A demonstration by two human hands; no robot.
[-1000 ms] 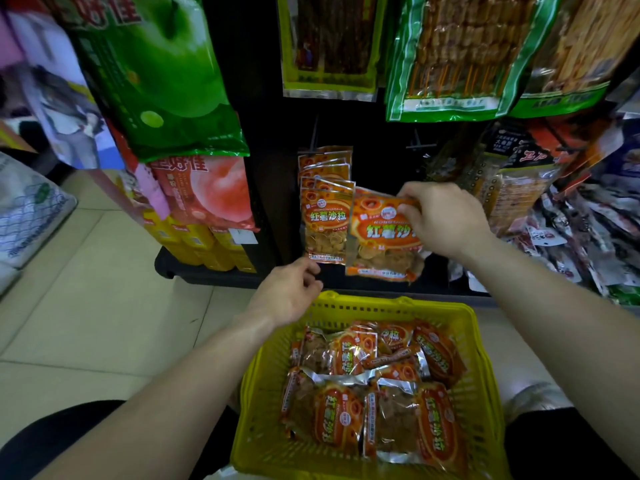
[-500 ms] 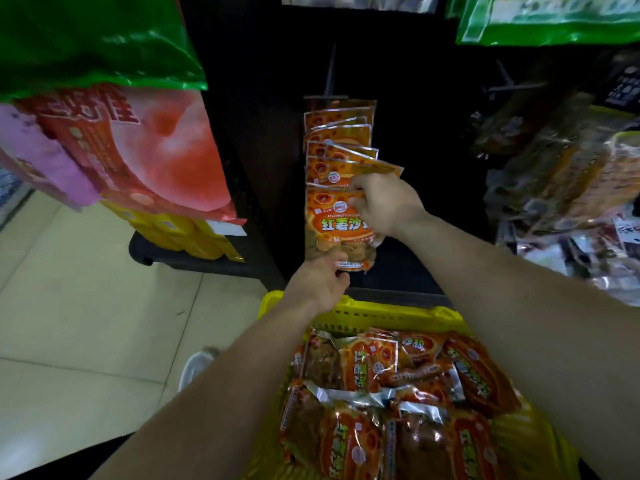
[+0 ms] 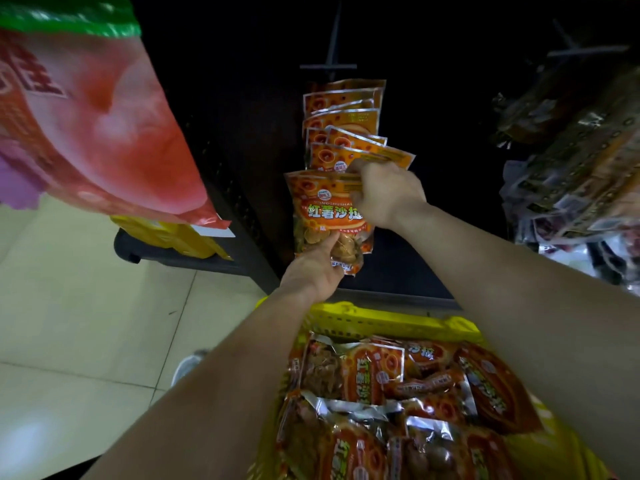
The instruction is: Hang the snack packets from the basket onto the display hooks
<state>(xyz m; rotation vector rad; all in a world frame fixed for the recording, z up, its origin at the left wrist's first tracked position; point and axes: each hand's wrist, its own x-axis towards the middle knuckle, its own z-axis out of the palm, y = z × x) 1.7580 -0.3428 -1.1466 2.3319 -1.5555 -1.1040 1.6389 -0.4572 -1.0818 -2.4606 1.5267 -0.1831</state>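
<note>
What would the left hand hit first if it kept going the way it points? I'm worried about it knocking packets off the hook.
The left hand already touches the bottom of the front packet; going on, it would likely push that into the hanging packets behind.

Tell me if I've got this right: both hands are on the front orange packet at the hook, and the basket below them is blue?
Not quite. The basket is yellow, not blue, as the head view shows. The rest holds: the right hand grips the top of the front orange packet and the left hand holds its bottom.
</note>
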